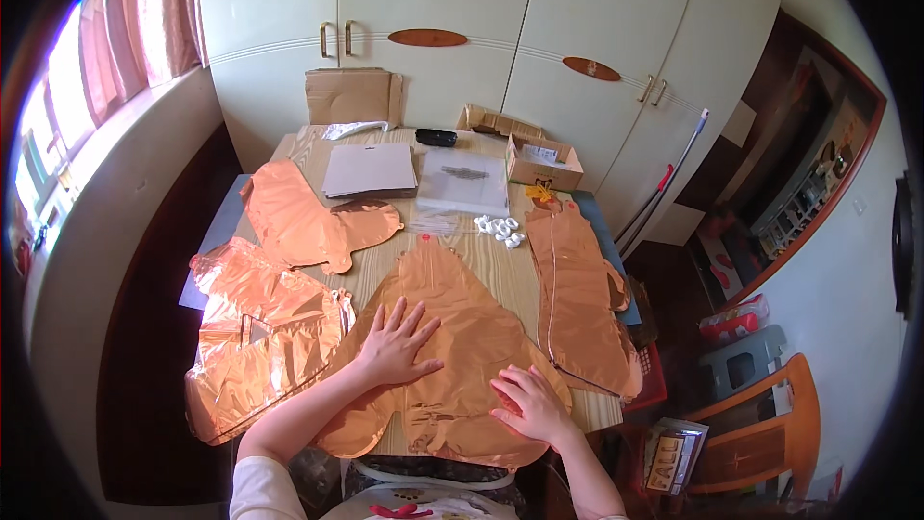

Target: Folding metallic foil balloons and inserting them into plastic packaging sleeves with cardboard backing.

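A flat, uninflated copper-coloured foil balloon lies across the near middle of the table, with a small red spot at its far tip. My left hand rests palm down on its left half, fingers spread. Over its right side lies my right hand, fingers slightly bent and apart, holding nothing. To the left is a crinkled, shiny foil balloon, and beyond it another flat foil balloon. A folded foil balloon lies along the right edge of the table.
On the wooden table are a stack of pale sheets, clear plastic packets, white ribbon rolls, a small cardboard box and a black object. A wooden chair stands at right; cabinets line the back.
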Tool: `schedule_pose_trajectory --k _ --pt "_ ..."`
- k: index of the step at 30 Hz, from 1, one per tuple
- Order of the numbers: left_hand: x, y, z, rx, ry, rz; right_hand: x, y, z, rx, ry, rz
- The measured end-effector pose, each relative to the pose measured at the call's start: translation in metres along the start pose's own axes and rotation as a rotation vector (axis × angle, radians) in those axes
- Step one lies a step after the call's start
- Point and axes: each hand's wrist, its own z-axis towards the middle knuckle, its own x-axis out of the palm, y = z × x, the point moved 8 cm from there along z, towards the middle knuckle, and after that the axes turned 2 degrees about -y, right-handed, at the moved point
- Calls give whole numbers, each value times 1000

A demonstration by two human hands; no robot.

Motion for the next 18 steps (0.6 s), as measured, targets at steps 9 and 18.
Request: schedule_pose_trajectory --k 9,18 --pt "-46 93 -2 -177 -163 -92 -27 31 63 -144 -35 -24" --pt "-49 329 -62 -708 -541 -236 116 112 323 -319 181 71"
